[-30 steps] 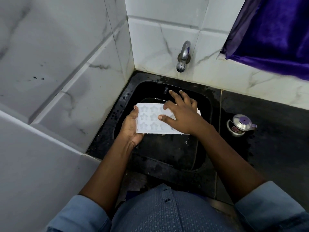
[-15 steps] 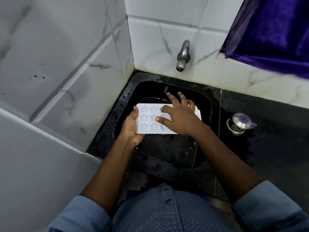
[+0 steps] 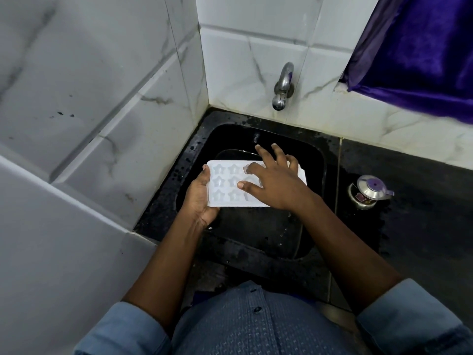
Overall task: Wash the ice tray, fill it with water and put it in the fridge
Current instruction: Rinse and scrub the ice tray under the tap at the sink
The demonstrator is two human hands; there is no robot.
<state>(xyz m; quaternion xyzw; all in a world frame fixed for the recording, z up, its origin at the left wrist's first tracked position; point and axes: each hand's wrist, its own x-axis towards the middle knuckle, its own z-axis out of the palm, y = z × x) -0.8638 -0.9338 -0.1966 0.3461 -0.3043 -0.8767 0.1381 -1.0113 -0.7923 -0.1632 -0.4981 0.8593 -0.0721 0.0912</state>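
Observation:
A white ice tray (image 3: 225,184) with star-shaped moulds is held level over the black sink (image 3: 194,160). My left hand (image 3: 201,198) grips the tray's left end, thumb on its top edge. My right hand (image 3: 275,181) lies flat on the tray's right half with fingers spread, covering several moulds. A steel tap (image 3: 281,85) sticks out of the tiled wall above the sink; no water is running from it.
White marble-look tiled walls close in on the left and behind. Black wet counter (image 3: 422,226) lies to the right, with a small steel lidded pot (image 3: 368,192) on it. A purple curtain (image 3: 422,47) hangs at the upper right.
My right hand has slid a little leftward across the tray's top, fingers shifting over the moulds. The left hand keeps the same hold.

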